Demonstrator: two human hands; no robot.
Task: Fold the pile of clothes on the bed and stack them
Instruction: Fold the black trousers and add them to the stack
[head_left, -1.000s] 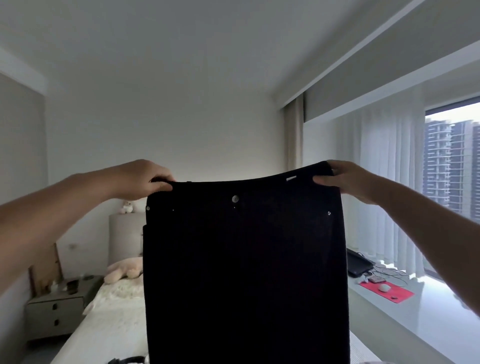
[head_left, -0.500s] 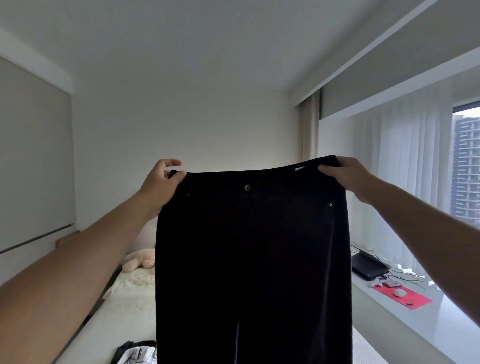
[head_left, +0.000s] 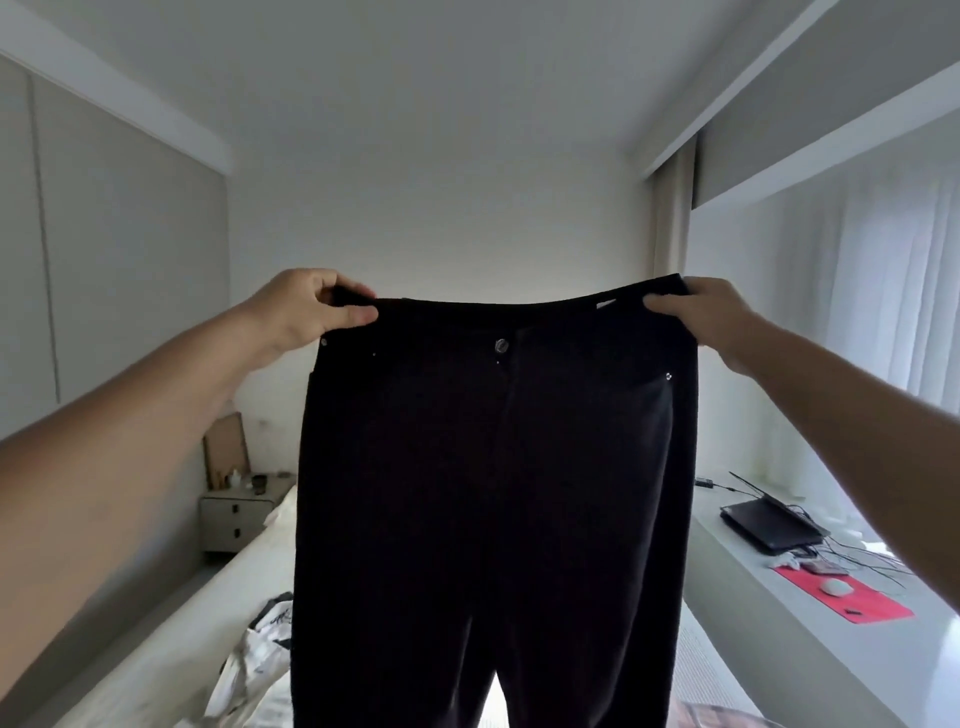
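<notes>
— Lifted a touch and spread wider than half a second ago: black trousers (head_left: 493, 493), waistband now taut, both legs parted at the bottom. Swung leftward too, the view, bringing a nightstand (head_left: 239, 519) back in.

— Held how?

— By two hands. Left hand (head_left: 311, 312) pinching the left end of the waistband, thumb in front, fingers (head_left: 343, 288) curled over the top edge. Right hand (head_left: 711, 312) gripping the right end, fingers (head_left: 670, 305) clenched on the cloth.

— Counted on the trousers?

— One metal button at the fly, four small rivets at the pockets. Hanging upright in the air above the bed (head_left: 156, 649), touching nothing but the hands.

— Elsewhere on the bed?

— One crumpled white garment with black print (head_left: 260, 654) at lower left, partly hidden behind the trousers. Whether more lies behind: cannot tell.

— Containers?

— Two drawers in the nightstand, both closed, contents unseen. Small items on top, too small to name.

— Right side?

— White surface (head_left: 779, 623) along the window, carrying one black laptop (head_left: 769, 525), one red mat (head_left: 841, 597) with one white mouse (head_left: 835, 587) on it, and a tangle of cables near the laptop.
</notes>
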